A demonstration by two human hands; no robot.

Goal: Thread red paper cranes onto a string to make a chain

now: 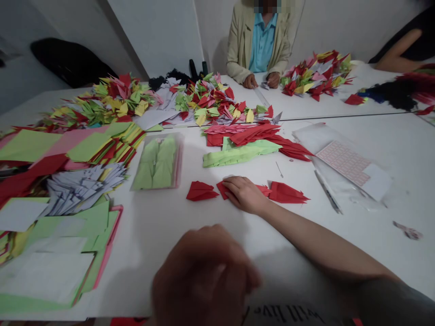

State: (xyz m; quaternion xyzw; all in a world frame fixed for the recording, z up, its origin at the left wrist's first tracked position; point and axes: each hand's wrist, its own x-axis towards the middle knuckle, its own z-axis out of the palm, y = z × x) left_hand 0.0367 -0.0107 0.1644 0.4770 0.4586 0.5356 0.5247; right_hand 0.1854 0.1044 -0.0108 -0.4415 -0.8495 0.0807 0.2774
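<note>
My right hand reaches across the white table, its fingers bent over a folded red paper piece and touching it. Part of that piece is hidden beneath the hand. To its left lies another folded red paper piece, and to its right a group of red pieces. Close to the camera, my left hand is raised and blurred with its fingers curled in; whatever may be in it is hidden. Beyond my right hand, folded light green papers lie against stacked red ones.
Green folded papers fill a clear packet. Paper stacks cover the left side. A pen, a plastic bag and small scissors lie right. Colourful folded-paper heaps stand behind; a person sits opposite.
</note>
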